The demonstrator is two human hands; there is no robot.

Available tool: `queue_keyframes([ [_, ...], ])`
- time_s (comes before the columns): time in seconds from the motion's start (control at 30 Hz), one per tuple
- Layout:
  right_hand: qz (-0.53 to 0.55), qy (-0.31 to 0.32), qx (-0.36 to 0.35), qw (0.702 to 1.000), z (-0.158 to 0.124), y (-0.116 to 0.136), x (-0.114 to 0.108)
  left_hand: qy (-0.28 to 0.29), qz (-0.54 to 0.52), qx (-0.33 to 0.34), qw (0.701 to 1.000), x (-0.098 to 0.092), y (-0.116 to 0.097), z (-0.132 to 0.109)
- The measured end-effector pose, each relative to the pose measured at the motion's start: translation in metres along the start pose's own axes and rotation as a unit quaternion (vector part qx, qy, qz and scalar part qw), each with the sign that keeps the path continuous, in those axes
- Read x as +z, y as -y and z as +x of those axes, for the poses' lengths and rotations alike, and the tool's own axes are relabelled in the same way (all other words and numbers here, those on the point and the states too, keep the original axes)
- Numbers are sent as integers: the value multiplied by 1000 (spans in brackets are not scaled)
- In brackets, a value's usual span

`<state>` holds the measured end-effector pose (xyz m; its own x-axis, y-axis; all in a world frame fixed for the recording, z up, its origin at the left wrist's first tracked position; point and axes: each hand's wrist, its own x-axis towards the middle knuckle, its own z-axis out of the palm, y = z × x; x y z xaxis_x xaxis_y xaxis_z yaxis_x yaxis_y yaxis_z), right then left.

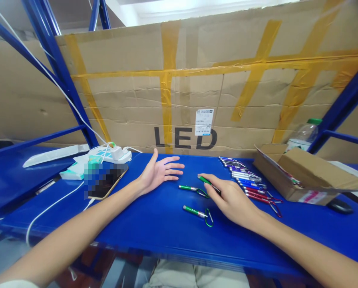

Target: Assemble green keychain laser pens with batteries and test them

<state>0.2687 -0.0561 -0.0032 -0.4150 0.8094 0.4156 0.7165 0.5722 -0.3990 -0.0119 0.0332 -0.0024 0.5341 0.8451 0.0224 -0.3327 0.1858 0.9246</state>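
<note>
My left hand [161, 173] is held over the blue table with its fingers spread and palm turned to the right, holding nothing. My right hand [227, 196] pinches a green pen-like torch [203, 179] between thumb and fingers; its rear part is hidden by the hand. Between my hands lies a second green torch [189, 188] with a carabiner clip. Nearer the front edge rests a third green torch [194, 211], its green clip to the right. Beyond my right hand, several torches in dark, silver, blue and red [246, 176] form a column.
An open cardboard box [305, 172] stands at the right, with a bottle [305, 134] behind and a black mouse [341, 206] beside it. A phone [108, 182], power strip [116, 154] and white cables lie left. Cardboard [131, 100] walls the back.
</note>
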Motion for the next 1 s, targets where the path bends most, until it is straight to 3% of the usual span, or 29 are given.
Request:
queue_keyframes([
  [0.1, -14, -1, 17, 1000, 1, -1, 1, 0, 9, -1, 1000, 1, 1, -1],
  [0.3, -8, 68, -38, 997, -2, 1, 4, 0, 6, -1, 1000, 4, 0, -2],
  [0.5, -25, 37, -24, 999, -1, 0, 3, 0, -1, 2, 1000, 6, -2, -4],
  [0.67, -28, 85, -50, 995, -2, 2, 1, -2, -3, 0, 1000, 8, 0, -5],
  [0.8, -9, 59, -52, 997, -2, 2, 0, -2, 0, -2, 1000, 9, -1, -5],
  [1.0, 17, 22, 6, 1000, 0, -2, 0, 2, 4, 1, 1000, 8, 0, -5],
])
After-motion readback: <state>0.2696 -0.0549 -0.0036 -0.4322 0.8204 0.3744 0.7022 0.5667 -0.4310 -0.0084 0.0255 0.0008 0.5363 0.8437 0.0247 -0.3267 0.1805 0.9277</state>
